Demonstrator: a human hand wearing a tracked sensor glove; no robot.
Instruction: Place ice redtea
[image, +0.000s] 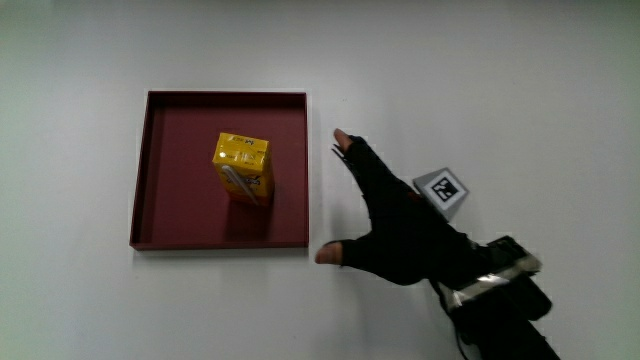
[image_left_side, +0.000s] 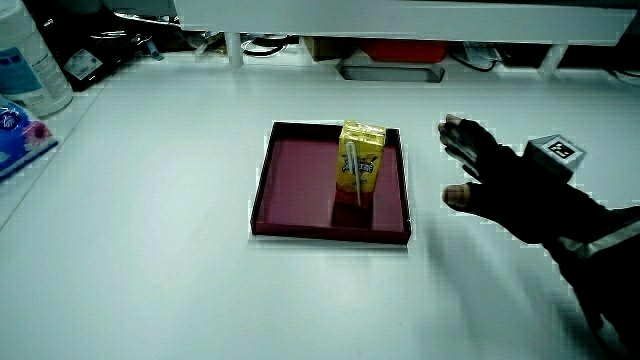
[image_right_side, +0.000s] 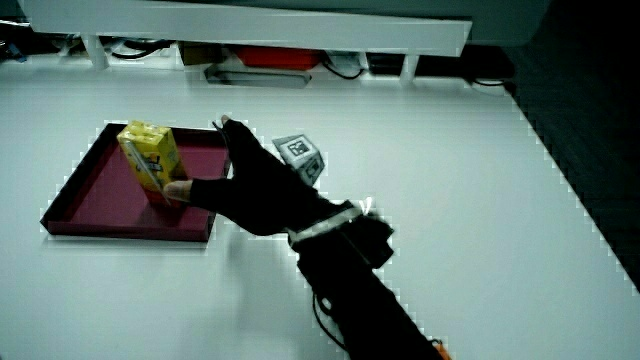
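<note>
White and smooth, the worktop (image: 480, 80) filled almost the whole main view, and in both side views a low white partition (image_left_side: 400, 20) closed it in the upper part of the frame. In the centre-left of the main view lay a shallow square dark red tray (image: 160, 215) with a low rim. Inside it a small yellow carton of ice red tea (image: 243, 167) stood upright, near the middle of the tray, with a straw fixed along one face, as seen in a side view (image_left_side: 360, 160).

The hands were only one: a black gloved hand (image: 400, 225) with a small patterned cube (image: 441, 190) on its back. It hovered over the bare worktop just beside the tray rim, in the lower centre of the main view. Its fingers were spread wide and held nothing; the carton was apart from it.

The carton looked light and fairly stiff, but I judged that its thin walls would give under a hard squeeze, and the smooth printed skin could slip a little. The best hold seemed across the two broad faces, about the middle of its height, away from the straw.

For moving there was much free worktop around the tray. Only the low rim could catch the carton if it was dragged, so lifting it straight up seemed safer. In a side view, a plastic bottle (image_left_side: 30, 60) stood in the upper left corner, well apart.
</note>
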